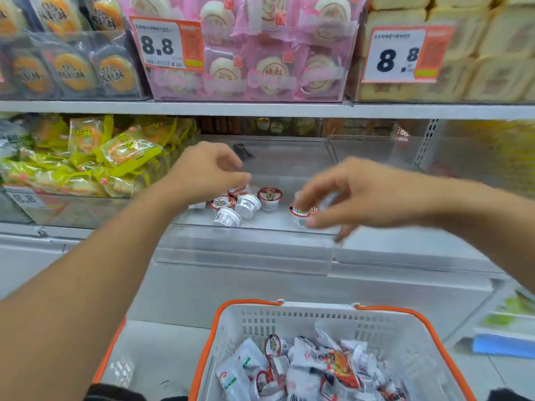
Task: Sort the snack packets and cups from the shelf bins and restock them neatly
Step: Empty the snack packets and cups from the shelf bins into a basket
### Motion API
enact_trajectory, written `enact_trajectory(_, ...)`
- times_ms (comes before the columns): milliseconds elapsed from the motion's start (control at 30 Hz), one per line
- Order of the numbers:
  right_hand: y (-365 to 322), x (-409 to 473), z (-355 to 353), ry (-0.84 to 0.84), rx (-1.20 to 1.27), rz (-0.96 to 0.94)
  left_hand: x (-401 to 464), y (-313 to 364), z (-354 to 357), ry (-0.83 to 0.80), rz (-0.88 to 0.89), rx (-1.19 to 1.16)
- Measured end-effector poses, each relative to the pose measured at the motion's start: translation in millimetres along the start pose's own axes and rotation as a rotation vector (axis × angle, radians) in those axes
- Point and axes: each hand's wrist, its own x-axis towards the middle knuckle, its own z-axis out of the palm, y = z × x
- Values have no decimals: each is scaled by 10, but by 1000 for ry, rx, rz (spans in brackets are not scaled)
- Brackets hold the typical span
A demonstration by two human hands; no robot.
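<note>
both hands in over the clear shelf bin [246, 253]. right hand [356, 195], blurred with motion, fingertips pinched round the rim of a small red-lidded cup [301, 217] at about 3 o'clock in the bin, near the front wall. left hand [208, 169] hovering over the cup cluster [246, 202] at 9 o'clock, fingers loosely curled, apparently holding nothing, though the fingertips hide what lies under them.

in the cluster, one cup upright at the back, several tipped on their sides, one upside down. more cups and snack packets waiting in the orange-rimmed basket [318, 314] at 6 o'clock, below the shelf.

probably mid-placement. best to set the held cup down flat, lid up, label forward, just beside its neighbours rather than well apart. then right the tipped ones one by one with the left hand, building a row from the back. light pinch on the rim only; thin cup walls likely to dent.
</note>
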Motion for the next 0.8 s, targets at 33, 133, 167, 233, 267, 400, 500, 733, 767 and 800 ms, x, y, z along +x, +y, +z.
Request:
enact_trajectory(33, -94, 213, -55, 62, -86, -6, 102, -139, 10, -6, -81, 127)
enact_trajectory(133, -213, 967, -27, 45, -364, 209, 298, -456, 189, -340, -283, 311)
enact_trajectory(167, -214, 1177, 31, -25, -408, 338, 346, -524, 253, -439, -326, 336)
enact_trajectory(233, -179, 1467, 145, -156, -548, 517, 422, -583, 350, -551, -356, 380)
enact_trajectory(267, -160, 1556, 193, -211, -618, 570, 460, -593, 390, -572, -337, 393)
enact_trajectory(400, 53, 1834, 223, -276, -557, 628, 547, -683, 564, -583, -241, 373)
enact_trajectory(500, 130, 2059, 267, -253, -317, 716, 576, -772, 632, -582, -200, 420)
enact_trajectory(733, 59, 2214, 523, -220, -272, 719, 627, -842, 649, -549, -257, 372)
enact_trajectory(767, 42, 2210, 540, -204, -265, 714, 632, -848, 641, -531, -272, 341)
enact_trajectory(800, 38, 2202, 558, -186, -262, 706, 636, -858, 634, -511, -283, 315)
